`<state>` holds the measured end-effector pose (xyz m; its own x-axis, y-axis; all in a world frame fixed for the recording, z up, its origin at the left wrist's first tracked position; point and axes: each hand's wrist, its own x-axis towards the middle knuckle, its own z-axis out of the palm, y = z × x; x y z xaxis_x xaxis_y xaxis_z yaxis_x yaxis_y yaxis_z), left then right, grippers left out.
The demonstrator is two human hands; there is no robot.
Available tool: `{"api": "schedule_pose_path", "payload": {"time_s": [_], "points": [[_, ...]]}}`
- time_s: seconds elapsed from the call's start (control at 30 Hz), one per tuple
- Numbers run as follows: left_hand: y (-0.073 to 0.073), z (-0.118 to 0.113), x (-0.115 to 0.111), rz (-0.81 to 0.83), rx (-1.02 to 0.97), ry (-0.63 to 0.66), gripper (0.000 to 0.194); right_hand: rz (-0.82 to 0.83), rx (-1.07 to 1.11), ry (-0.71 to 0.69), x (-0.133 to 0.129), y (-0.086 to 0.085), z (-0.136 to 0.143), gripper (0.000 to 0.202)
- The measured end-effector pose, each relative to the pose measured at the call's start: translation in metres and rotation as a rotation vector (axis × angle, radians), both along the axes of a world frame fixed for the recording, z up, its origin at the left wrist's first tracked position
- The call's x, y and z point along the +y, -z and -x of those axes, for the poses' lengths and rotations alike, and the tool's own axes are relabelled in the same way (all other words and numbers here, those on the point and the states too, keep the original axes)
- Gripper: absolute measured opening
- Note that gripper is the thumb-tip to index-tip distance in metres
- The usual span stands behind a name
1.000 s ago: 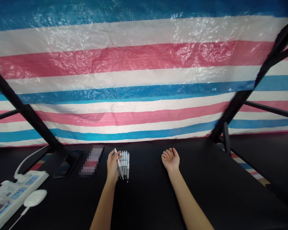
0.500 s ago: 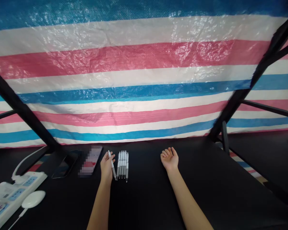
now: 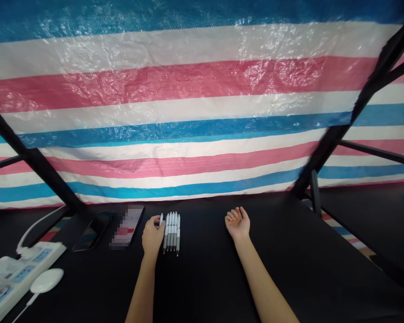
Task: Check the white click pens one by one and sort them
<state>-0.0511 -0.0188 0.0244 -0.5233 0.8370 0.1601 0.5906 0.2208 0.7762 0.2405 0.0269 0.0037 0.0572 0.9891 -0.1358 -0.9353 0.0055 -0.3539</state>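
Observation:
Near the middle of the black table, several white-and-grey click pens [image 3: 173, 231] lie side by side in a row, clickers pointing away from me. At the left end of this row is my left hand [image 3: 152, 236], palm down, its fingers closed on one white pen [image 3: 161, 218]. The hand hides much of that pen, whose clicker end shows beyond the fingers. Farther right, my right hand [image 3: 237, 224] rests palm up on the table, fingers loosely curled and nothing in it.
Left of my left hand lie a phone [image 3: 129, 226] with a lit, blurred screen and a dark phone [image 3: 91, 233]. A white power strip [image 3: 23, 273] and a round white charger [image 3: 47, 281] sit at the left. Behind stand black frame bars [image 3: 318, 163] and a striped sheet [image 3: 188, 166].
My left hand has turned palm down and shifted slightly right, bringing its pen from a slant to lie alongside the row. My right hand has hardly moved.

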Motion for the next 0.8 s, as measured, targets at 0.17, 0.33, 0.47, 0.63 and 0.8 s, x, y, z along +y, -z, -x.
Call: {"api": "schedule_pose_path", "payload": {"time_s": [0.17,0.33,0.47,0.63,0.8], "points": [[0.006,-0.003,0.003,0.019,0.012,0.085,0.016,0.048,0.078,0.001,0.0,-0.001,0.001,0.015],[0.014,-0.008,0.007,-0.039,-0.111,0.159,0.015,0.011,0.032,-0.004,0.0,-0.001,0.001,0.017],[0.015,-0.026,0.006,-0.08,-0.326,0.242,0.019,0.023,0.03,0.002,0.0,-0.001,0.001,0.017],[0.014,-0.06,0.0,-0.119,-0.494,0.328,0.023,0.057,0.044,0.001,0.0,-0.003,0.002,0.016],[0.013,-0.072,-0.004,-0.109,-0.549,0.385,0.022,0.105,-0.097,-0.012,0.003,-0.006,0.01,0.019]]}}
